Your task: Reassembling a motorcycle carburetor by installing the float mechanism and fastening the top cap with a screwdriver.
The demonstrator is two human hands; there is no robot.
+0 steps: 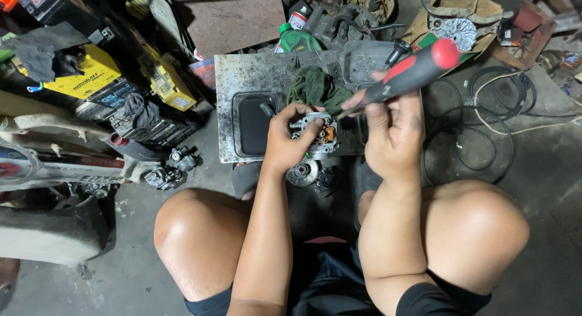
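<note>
Between the squatting person's knees, at the centre of the head view, the left hand (286, 145) wraps its fingers around a small grey carburettor body (316, 136) with an orange insert, holding it just above a worn metal tray (254, 70). The right hand (394, 131) is closed on a red-and-black screwdriver (412, 73), whose handle points to 2 o'clock while the shaft runs down to 8 o'clock into the part. Doing this step well likely calls for keeping the tip seated squarely, the body braced by the left fingers, and the push in line with the shaft so the tip does not slip. On the tray, a green rag (315, 85) lies bunched at 12 o'clock from the part, and a dark rectangular recess (251, 122) at 9 o'clock looks empty. A cardboard box (461, 16) at 1 o'clock holds a metal disc and other parts too cluttered to identify. Loose round pieces (303, 171) lie on the floor at 6 o'clock.
</note>
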